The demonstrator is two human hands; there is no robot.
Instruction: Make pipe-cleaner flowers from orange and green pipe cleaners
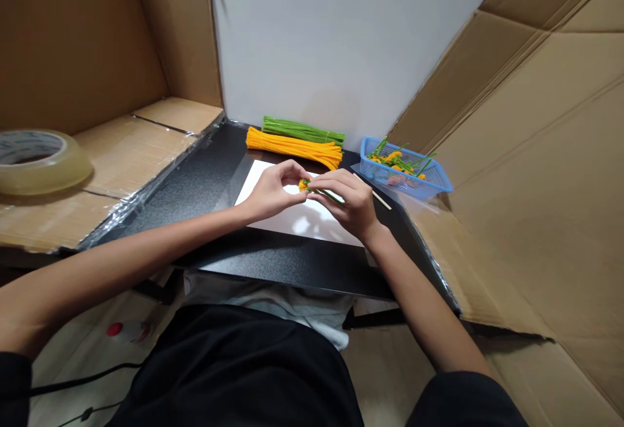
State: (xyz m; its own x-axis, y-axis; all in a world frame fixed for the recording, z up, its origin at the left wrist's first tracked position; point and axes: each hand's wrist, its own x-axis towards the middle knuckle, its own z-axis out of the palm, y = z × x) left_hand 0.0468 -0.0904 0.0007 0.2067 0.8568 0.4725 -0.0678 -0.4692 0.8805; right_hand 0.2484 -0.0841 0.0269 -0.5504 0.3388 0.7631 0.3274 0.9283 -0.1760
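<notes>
My left hand (273,192) and my right hand (348,201) meet over a white sheet (302,219) on the black table (205,186). Between their pinched fingertips is a small pipe-cleaner flower (306,185) with an orange head and a green stem. The left fingers pinch the orange end; the right fingers close around the green stem. Both hands hover just above the sheet.
Bundles of orange pipe cleaners (292,146) and green pipe cleaners (302,130) lie at the table's back. A blue basket (429,183) with finished flowers stands at the right, a thin wooden stick (383,202) beside it. A tape roll (36,160) sits on cardboard at left. Cardboard walls surround the table.
</notes>
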